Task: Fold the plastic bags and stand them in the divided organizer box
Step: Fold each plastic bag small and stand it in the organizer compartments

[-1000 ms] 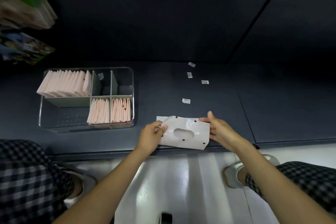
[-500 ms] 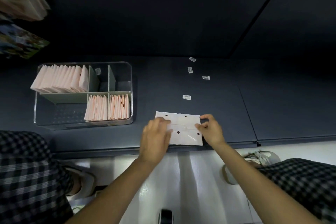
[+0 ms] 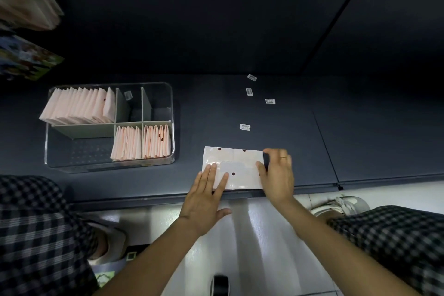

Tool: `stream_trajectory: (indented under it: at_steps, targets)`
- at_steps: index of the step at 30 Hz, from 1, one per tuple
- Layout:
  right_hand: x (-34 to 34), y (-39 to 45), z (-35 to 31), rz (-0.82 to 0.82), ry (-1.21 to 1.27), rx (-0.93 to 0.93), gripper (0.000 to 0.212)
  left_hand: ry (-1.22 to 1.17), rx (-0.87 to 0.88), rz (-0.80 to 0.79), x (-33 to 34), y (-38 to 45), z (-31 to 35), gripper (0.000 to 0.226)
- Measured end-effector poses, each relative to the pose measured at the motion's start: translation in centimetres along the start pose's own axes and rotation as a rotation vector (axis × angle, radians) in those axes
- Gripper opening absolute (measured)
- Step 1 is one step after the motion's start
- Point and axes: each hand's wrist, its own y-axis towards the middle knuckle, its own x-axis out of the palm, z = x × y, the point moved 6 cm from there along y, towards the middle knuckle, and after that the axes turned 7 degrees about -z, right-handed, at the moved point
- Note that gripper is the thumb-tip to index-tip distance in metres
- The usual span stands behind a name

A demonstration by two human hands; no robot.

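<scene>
Two hands, left (image 3: 206, 202) and right (image 3: 278, 175), pressing plastic bag (image 3: 236, 168) between them

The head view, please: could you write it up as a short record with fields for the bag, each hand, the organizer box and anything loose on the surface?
bag: white plastic bag with dark dots, lying flat near the front edge of the dark surface
left hand: fingers straight, pressing the bag's left end
right hand: at the bag's right edge, grip unclear
organizer box: clear, left of the bag; folded pink bags stand in three compartments
loose items: four small labels behind the bag
</scene>
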Motion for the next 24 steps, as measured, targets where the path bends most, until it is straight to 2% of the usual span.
stream_trajectory:
  at_steps: [2,4,6,9,13,16,20,24]
  targets:
    - [0.7,-1.7,-2.2,0.008,-0.129,-0.301,0.034,0.013,-0.003,0.003,0.0,0.0,0.0,0.087]
    - [2.6,-3.7,-3.6,-0.071,-0.299,-0.601,0.044,0.023,-0.004,-0.005,0.0,0.1,0.0,0.086]
    - [4.5,-5.2,-3.9,-0.159,-0.502,-0.767,0.054,0.031,-0.006,-0.012,0.1,0.2,0.0,0.085]
    - [5.6,-5.5,-2.3,-0.269,-0.647,-0.723,0.069,0.039,-0.002,-0.023,0.2,0.1,0.0,0.085]
    - [4.6,-4.9,0.7,-0.302,-0.710,-0.646,0.069,0.078,0.012,-0.028,0.3,-0.2,-0.8,0.085]
    - [2.9,-4.5,1.4,-0.218,-0.665,-0.655,0.058,-0.058,0.031,0.074,-1.0,-0.4,-2.1,0.082]
    - [1.3,-3.5,0.5,-0.043,-0.474,-0.727,0.039,-0.265,0.057,0.336,-4.4,-0.5,-3.4,0.057]
    - [0.8,-2.9,-0.4,0.014,-0.466,-0.789,0.046,-0.228,0.080,0.370,-5.3,0.2,-4.0,0.050]
